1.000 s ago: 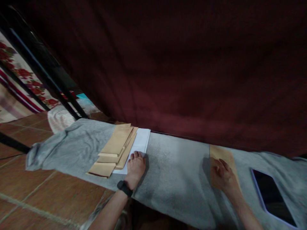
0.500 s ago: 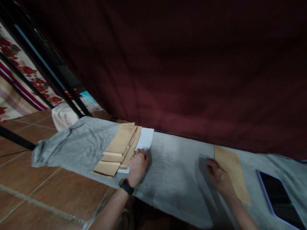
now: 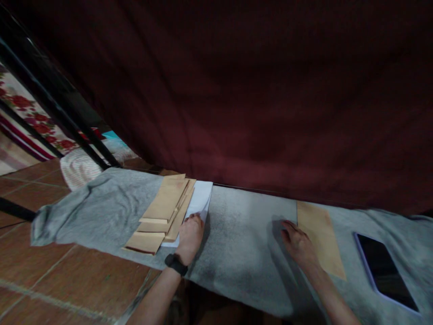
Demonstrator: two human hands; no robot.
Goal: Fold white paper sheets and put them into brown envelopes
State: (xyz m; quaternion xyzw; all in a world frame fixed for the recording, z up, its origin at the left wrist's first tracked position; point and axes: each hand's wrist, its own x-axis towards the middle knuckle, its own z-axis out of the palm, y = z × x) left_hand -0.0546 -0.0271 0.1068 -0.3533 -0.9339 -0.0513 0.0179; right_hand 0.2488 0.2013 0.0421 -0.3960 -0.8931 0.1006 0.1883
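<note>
Left hand [image 3: 191,231] pinches white rectangular paper [image 3: 200,196], seemingly for purchase on its edge; right hand [image 3: 298,243], at three o'clock, hangs loosely spread.

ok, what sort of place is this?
Probably a room in a home: tiled floor, a dark red curtain-like cloth, and rose-patterned fabric at the left.

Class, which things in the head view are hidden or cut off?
Head view:
White sheet: partly covered by brown papers and left hand.
Space behind red curtain: hidden by it.
Floral cloth: cut off by the left edge.
Right forearm: cut off by the bottom edge.
</note>
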